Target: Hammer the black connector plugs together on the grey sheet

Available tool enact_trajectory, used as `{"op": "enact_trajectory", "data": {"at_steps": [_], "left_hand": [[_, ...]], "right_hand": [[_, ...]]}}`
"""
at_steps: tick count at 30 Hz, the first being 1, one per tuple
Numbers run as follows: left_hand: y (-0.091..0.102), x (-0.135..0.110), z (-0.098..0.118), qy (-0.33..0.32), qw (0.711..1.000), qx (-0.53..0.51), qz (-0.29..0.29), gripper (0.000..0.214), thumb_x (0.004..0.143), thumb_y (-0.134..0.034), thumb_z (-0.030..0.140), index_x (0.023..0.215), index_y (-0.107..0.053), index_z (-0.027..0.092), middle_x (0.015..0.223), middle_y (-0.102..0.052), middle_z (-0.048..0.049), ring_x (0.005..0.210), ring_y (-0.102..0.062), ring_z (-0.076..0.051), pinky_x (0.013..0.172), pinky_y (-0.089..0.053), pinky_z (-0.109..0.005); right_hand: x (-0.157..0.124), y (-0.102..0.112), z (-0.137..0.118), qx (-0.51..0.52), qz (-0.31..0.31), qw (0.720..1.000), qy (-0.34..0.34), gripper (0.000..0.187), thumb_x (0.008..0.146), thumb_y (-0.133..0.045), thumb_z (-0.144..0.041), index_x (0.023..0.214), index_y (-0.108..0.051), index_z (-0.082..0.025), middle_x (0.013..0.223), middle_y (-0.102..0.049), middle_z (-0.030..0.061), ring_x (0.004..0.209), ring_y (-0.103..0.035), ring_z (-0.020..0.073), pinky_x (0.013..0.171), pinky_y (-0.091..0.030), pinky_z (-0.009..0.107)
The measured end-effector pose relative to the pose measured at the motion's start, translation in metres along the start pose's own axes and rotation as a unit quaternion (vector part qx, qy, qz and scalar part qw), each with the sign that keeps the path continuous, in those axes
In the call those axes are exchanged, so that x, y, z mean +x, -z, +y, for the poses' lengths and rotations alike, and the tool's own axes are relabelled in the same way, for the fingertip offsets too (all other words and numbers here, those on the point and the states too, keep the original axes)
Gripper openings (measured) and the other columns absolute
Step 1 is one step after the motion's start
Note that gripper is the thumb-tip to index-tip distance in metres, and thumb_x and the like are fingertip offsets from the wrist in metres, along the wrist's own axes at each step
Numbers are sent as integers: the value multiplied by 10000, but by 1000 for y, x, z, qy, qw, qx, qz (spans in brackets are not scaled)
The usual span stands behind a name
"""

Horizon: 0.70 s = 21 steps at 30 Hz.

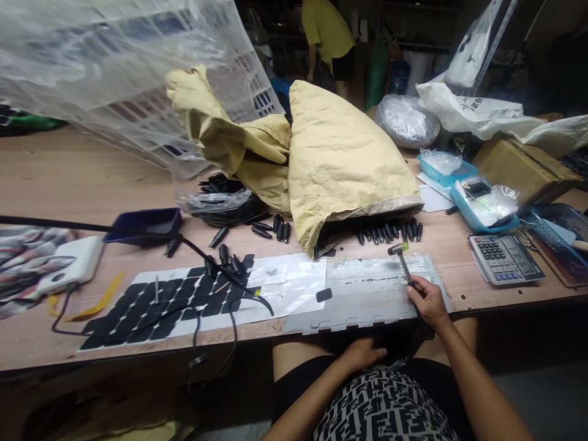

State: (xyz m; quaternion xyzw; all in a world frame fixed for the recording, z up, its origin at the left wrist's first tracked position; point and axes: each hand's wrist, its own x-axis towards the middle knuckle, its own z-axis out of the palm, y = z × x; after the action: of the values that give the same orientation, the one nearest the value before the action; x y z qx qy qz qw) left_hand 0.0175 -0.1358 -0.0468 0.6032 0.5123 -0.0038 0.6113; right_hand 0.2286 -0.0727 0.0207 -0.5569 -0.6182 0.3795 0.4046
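My right hand [429, 303] is closed around the dark handle of a small hammer [404, 264] above the right part of the work mat. The hammer's head, dark with a yellow face, points up and away from me. My left hand [365, 355] is low over my lap, just below the table edge; shadow hides most of its fingers. Beyond the hammer, several small black cylindrical parts [386, 233] lie at the mouth of a large tan sack [349, 159]. A white sheet with black stickers [160, 300] lies left of the grey plate [353, 306].
A calculator [508, 260] and blue baskets [482, 208] stand at the right. On the left are a dark blue tray [142, 226], a white box [73, 263] and a black cable [197, 248]. A person in a yellow shirt [328, 33] bends in the background.
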Motion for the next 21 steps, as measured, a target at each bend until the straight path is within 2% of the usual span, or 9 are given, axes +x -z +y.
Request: {"op": "enact_trajectory", "data": {"at_steps": [3,5,7,9,10,12,14,16,21], "left_hand": [[27,-27,30,-110,985,-23,-129,433,781,-674,535,1065,-716,211,861,-717,-26,771,-649,-178,677,-482,-252],[58,-35,56,-174,967,-83,-168,425,819,-638,550,1040,-709,194,808,-695,-22,711,-626,-153,627,-460,-233],[93,-28,79,-205,970,-120,-58,410,841,-611,549,982,-700,175,797,-680,-32,714,-620,-160,641,-464,-248],[127,-5,95,-190,960,-98,180,400,861,-570,542,915,-694,166,797,-673,-50,723,-609,-179,658,-460,-273],[142,10,100,-161,937,-71,300,395,873,-547,530,898,-692,164,798,-673,-62,732,-608,-192,668,-456,-287],[164,42,105,-86,884,-13,459,350,876,-545,480,869,-689,161,807,-680,-85,768,-619,-218,703,-451,-307],[176,68,105,-18,854,37,519,289,857,-573,421,857,-690,157,841,-690,-115,820,-635,-246,738,-449,-323],[181,81,103,19,847,71,527,248,827,-601,381,854,-698,154,895,-694,-144,861,-643,-272,751,-446,-336],[173,62,83,-10,853,93,514,150,757,-649,301,799,-700,166,882,-674,-98,815,-628,-236,731,-437,-314]], "right_hand": [[0,0,-1,7,2,1000,-5,321,868,-593,-352,1078,-678,-125,615,-593,-14,569,-558,151,569,-460,254],[0,-1,0,10,6,1000,-8,330,873,-591,-359,1094,-671,-128,628,-602,-9,580,-568,156,578,-467,258],[0,-2,1,6,8,1000,-10,334,878,-589,-365,1106,-667,-134,637,-608,-6,583,-572,158,579,-471,259],[-1,-2,2,0,8,1000,-7,333,880,-588,-367,1108,-668,-138,642,-612,-4,581,-570,158,573,-470,258],[-1,-2,2,-3,9,1000,-5,331,880,-588,-366,1106,-669,-138,640,-612,-5,579,-569,158,569,-469,258],[-1,-1,2,-4,11,1000,-2,328,877,-590,-362,1100,-671,-135,632,-608,-7,575,-567,158,565,-467,257],[-1,-1,1,5,13,1000,-5,327,874,-592,-360,1093,-673,-130,627,-606,-7,576,-568,159,567,-467,257],[-1,-1,1,18,16,1000,-9,330,874,-594,-365,1090,-674,-129,626,-605,-6,582,-572,161,576,-472,260],[-1,0,0,19,26,999,-11,338,872,-591,-381,1083,-687,-135,603,-606,-11,575,-581,165,580,-481,262]]}}
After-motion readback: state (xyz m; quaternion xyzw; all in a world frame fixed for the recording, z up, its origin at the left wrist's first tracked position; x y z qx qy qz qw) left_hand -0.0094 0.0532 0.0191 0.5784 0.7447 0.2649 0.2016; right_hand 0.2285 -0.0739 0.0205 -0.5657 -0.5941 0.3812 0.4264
